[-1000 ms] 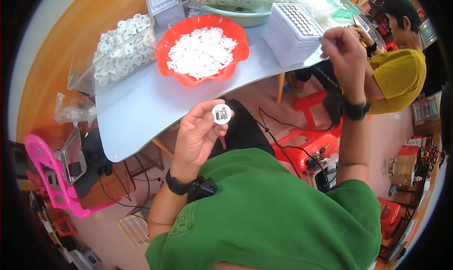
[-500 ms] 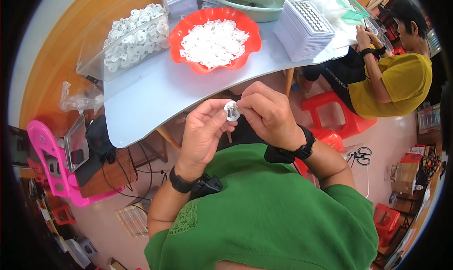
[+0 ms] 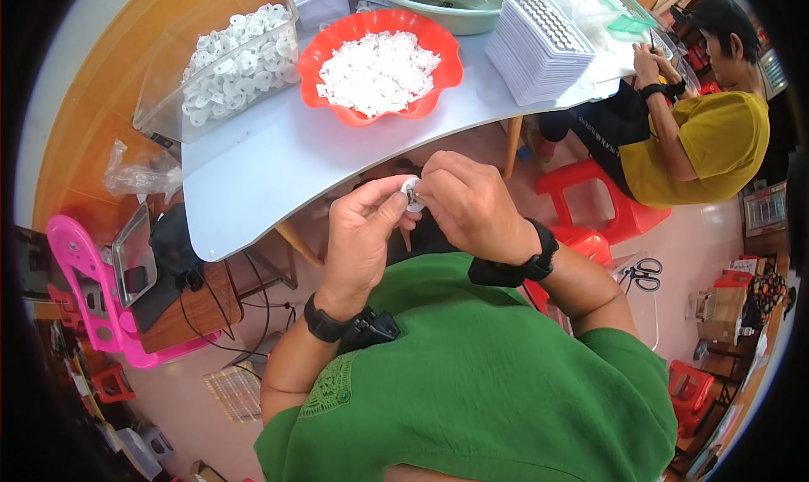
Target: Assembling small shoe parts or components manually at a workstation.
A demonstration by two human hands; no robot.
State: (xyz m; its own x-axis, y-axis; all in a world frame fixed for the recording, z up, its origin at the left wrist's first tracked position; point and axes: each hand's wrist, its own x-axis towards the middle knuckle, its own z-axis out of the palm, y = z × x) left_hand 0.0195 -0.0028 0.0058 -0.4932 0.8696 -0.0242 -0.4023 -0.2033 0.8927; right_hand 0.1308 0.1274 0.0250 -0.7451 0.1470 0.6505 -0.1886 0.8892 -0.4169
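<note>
Between the thumb and fingers of my left hand point(image 3: 364, 223) is a small round white plastic part point(image 3: 410, 192) with a dark metallic piece at its centre. My right hand point(image 3: 474, 206) is closed in a pinch at the part's right side, and its fingertips cover that edge. Whether those fingertips hold a separate small piece is hidden. Both hands are just off the table's near edge, in front of my green shirt. Beyond them on the table, a red wavy-rimmed bowl point(image 3: 452, 71) is heaped with small white pieces.
A clear bin point(image 3: 160, 103) of round white parts stands at the table's left. Stacked white trays point(image 3: 531, 61) are at the right, near a pale green basin point(image 3: 472, 20). A person in yellow point(image 3: 716, 145) works at far right beside a red stool point(image 3: 581, 191). Cables point(image 3: 270, 301) hang at lower left.
My right hand has shifted slightly left and down, and its fingers now cover more of the round part, which has turned more edge-on. The view has moved a little.
</note>
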